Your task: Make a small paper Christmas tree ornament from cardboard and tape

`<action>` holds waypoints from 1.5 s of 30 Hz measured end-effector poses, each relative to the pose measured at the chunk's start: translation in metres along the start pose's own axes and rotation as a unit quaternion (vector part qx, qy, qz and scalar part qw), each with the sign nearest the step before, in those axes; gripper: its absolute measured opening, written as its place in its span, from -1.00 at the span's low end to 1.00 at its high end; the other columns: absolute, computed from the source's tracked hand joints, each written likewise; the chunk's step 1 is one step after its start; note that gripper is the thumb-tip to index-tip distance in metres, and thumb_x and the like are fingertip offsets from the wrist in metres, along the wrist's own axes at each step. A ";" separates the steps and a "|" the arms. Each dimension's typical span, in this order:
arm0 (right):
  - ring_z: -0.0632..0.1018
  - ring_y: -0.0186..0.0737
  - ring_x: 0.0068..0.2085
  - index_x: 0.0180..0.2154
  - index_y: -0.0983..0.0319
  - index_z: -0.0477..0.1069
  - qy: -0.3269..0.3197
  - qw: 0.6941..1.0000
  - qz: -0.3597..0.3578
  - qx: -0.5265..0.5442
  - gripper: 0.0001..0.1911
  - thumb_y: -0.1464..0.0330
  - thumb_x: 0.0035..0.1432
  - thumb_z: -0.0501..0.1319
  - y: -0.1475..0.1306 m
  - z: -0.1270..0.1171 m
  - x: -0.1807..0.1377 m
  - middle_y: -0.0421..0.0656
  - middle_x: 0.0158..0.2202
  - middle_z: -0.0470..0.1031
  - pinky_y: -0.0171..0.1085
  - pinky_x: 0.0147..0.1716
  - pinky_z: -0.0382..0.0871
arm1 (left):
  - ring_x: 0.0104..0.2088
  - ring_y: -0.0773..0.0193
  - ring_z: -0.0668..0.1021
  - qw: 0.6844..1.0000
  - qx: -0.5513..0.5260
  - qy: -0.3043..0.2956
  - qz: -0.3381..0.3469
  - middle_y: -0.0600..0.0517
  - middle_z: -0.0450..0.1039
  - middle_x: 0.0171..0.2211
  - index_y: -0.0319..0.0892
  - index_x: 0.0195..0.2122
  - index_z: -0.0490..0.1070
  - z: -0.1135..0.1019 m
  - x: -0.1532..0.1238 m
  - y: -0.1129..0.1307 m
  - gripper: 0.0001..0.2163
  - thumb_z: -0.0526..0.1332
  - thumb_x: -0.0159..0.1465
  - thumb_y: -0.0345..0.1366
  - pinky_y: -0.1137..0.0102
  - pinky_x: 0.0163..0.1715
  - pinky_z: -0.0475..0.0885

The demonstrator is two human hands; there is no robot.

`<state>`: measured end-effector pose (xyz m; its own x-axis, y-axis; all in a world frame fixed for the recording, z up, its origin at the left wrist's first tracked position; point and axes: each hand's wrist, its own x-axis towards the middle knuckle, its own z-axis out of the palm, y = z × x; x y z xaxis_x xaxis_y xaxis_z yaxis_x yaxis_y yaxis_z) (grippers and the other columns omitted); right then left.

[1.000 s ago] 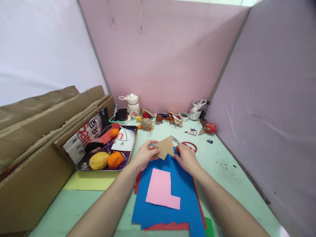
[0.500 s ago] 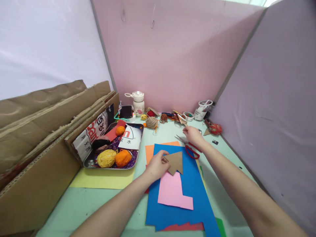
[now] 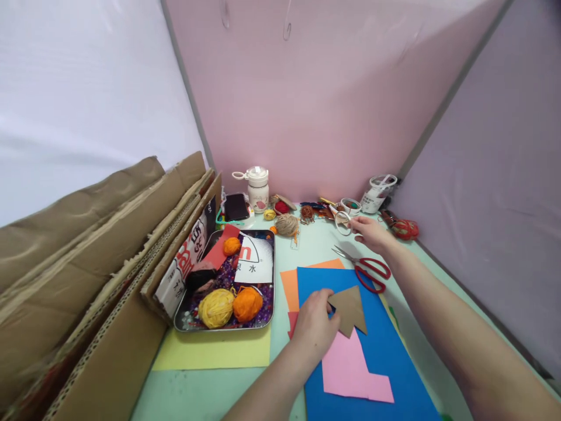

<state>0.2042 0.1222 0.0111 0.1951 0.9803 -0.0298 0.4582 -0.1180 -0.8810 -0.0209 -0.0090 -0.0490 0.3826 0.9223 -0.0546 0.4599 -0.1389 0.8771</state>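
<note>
My left hand [image 3: 316, 327] has its fingers closed on the left edge of a cut brown cardboard piece [image 3: 350, 309]. That piece lies over the top of a pink paper cutout [image 3: 353, 374], and both rest on a large blue sheet [image 3: 394, 351]. Farther back, my right hand [image 3: 373, 234] pinches a thin white ring that looks like a roll of tape [image 3: 343, 224], raised a little above the table. Red-handled scissors [image 3: 372, 273] lie with blades apart by the blue sheet's upper right edge, below my right wrist.
At left a metal tray [image 3: 273, 280] holds yarn balls and paper scraps, partly over a yellow sheet [image 3: 214, 351]. Cardboard panels [image 3: 109, 327] lean along the left side. A white bottle [image 3: 258, 193], twine ball [image 3: 287, 224] and clear tub [image 3: 376, 196] stand at the back.
My right hand has taken hold of the white ring and lifted it from the clutter at the back. My left hand stays on the cardboard piece. The view has shifted left.
</note>
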 end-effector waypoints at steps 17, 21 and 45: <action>0.29 -0.45 -0.48 -0.37 0.25 0.33 -0.263 0.867 0.099 0.412 -0.79 0.24 0.08 0.27 0.006 0.007 -0.124 -0.22 -0.40 0.32 -0.43 -0.53 0.19 | -0.51 0.50 0.42 0.859 -0.507 0.004 -0.073 0.01 0.43 -0.35 -0.24 -0.20 0.42 -0.020 0.007 0.024 -0.72 0.30 0.11 -0.19 0.60 -0.57 0.29; 0.39 -0.49 -0.46 -0.28 0.27 0.39 -0.283 0.828 0.119 0.469 -0.80 0.32 0.06 0.31 0.019 0.013 -0.128 -0.22 -0.40 0.40 -0.46 -0.48 0.27 | -0.52 0.53 0.43 0.822 -0.554 -0.002 -0.130 0.04 0.42 -0.46 -0.30 -0.35 0.41 -0.020 0.010 0.017 -0.87 0.30 0.12 -0.36 0.65 -0.52 0.35; 0.55 -0.45 -0.37 -0.29 0.33 0.44 -0.177 0.745 0.196 0.613 -0.81 0.54 -0.02 0.33 0.041 0.027 -0.142 -0.18 -0.37 0.51 -0.53 -0.32 0.48 | -0.47 0.50 0.44 0.914 -0.394 0.079 -0.058 0.10 0.38 -0.35 -0.19 -0.19 0.35 -0.017 0.005 0.021 -0.75 0.31 0.11 -0.33 0.57 -0.47 0.37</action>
<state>0.1719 -0.0179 -0.0331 -0.2343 0.9145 -0.3298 -0.7518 -0.3856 -0.5349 -0.0225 -0.0014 -0.0230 0.2180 0.9638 -0.1534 -0.2549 0.2079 0.9443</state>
